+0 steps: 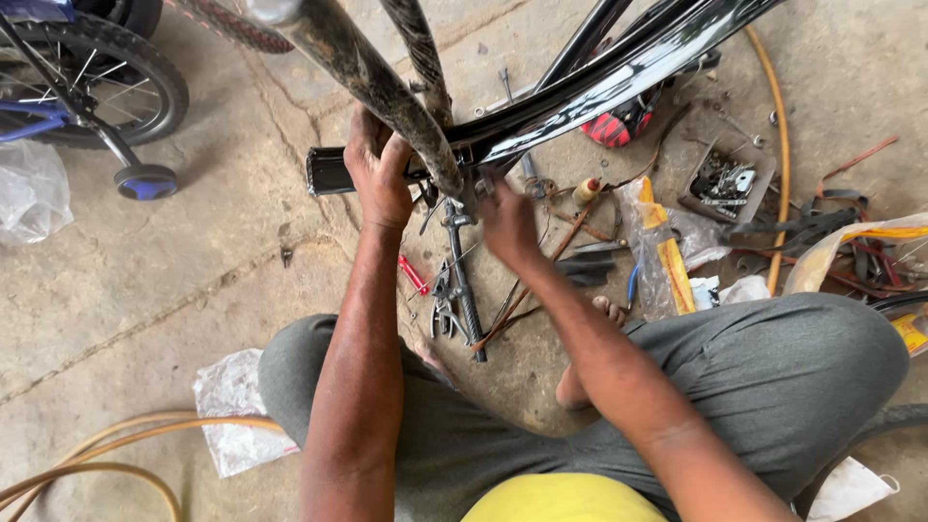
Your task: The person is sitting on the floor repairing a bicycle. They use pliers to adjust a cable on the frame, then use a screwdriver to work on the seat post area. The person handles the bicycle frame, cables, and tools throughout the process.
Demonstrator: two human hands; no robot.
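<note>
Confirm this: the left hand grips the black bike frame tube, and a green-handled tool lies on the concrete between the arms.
Not quite. In the head view the left hand does grip the black frame tube, but the tool between the arms has a red handle, not green.

The person wears grey cloth trousers (pixel 773 377) and a yellow top (pixel 561 500). Both forearms are bare, without sleeves, watch or rings. A bare foot (pixel 590 358) shows between the knees.

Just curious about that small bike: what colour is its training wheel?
The training wheel is blue with a black tyre, seen in the head view, upper left.
</note>
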